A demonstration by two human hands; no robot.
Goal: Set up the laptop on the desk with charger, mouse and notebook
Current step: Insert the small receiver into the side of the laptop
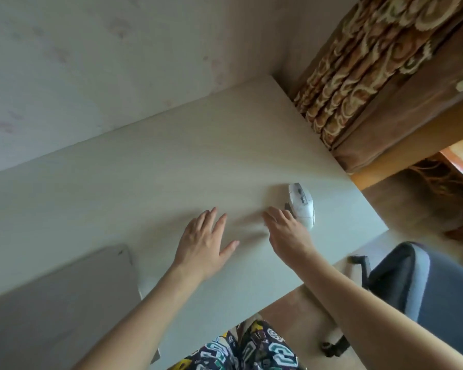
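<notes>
1. A pale desk (171, 161) stands against a light wall (91, 62), with a patterned brown curtain (358, 70) at its far right end and a blue-grey chair (425, 284) beside its near right corner.
2. The left hand (203, 241) is stretched out over the desk, palm down, fingers straight and slightly spread, thumb out to the side. It holds nothing; whether the palm rests on the surface or hangs just above it cannot be told.
3. The right hand (286, 231) reaches out near the left one, its fingers extended and loose, gripping nothing.
4. A white mouse (302, 204) lies on the desk just right of the right hand's fingers, at the knuckle side. The hand overlaps its near edge in the view, so contact cannot be told.
5. A closed grey laptop (56, 303) lies flat on the desk, well to the left of the left hand's fingers and nearer the person.
6. Patterned shorts (251, 348) show below the desk edge, behind both wrists.
</notes>
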